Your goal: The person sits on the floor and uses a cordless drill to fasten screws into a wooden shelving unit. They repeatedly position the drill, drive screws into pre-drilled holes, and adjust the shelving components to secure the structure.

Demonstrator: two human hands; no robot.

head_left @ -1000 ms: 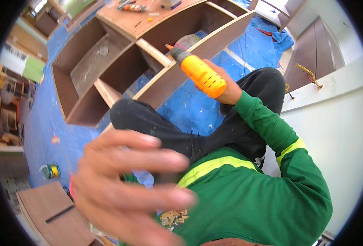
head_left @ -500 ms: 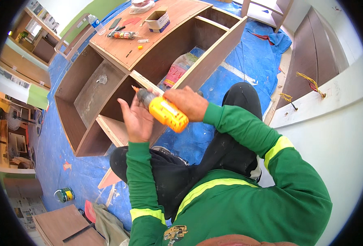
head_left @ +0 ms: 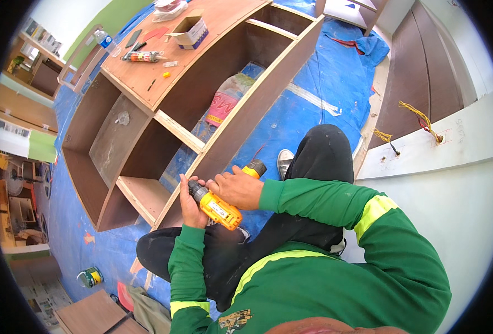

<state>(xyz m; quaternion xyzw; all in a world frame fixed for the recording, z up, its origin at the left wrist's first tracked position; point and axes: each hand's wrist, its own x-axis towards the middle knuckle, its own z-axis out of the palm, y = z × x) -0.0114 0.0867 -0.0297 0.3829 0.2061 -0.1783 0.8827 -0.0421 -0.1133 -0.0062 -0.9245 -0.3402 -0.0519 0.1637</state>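
A yellow and black cordless drill (head_left: 223, 212) is in my hands above my lap. My right hand (head_left: 238, 188) is closed round its grip, and the drill's dark base sticks out beyond the fingers. At the dark chuck end, my left hand (head_left: 192, 208) holds the drill with its thumb up; its other fingers are partly hidden. Just beyond my hands lies a brown wooden cabinet (head_left: 257, 106) with pale edge strips and open compartments. Inside one compartment is a red and beige sack (head_left: 224, 102).
Blue tarp (head_left: 299, 125) covers the floor. On the cabinet's wooden top are a small box (head_left: 189, 33), a sealant tube (head_left: 143, 57) and a water bottle (head_left: 106, 42). Yellow wires (head_left: 419, 116) poke from the right wall. A green tin (head_left: 90, 276) stands at lower left.
My hands have come down toward my lap with the drill, which has turned. My left hand, open with spread fingers before, now closes at the chuck. The view has shifted slightly.
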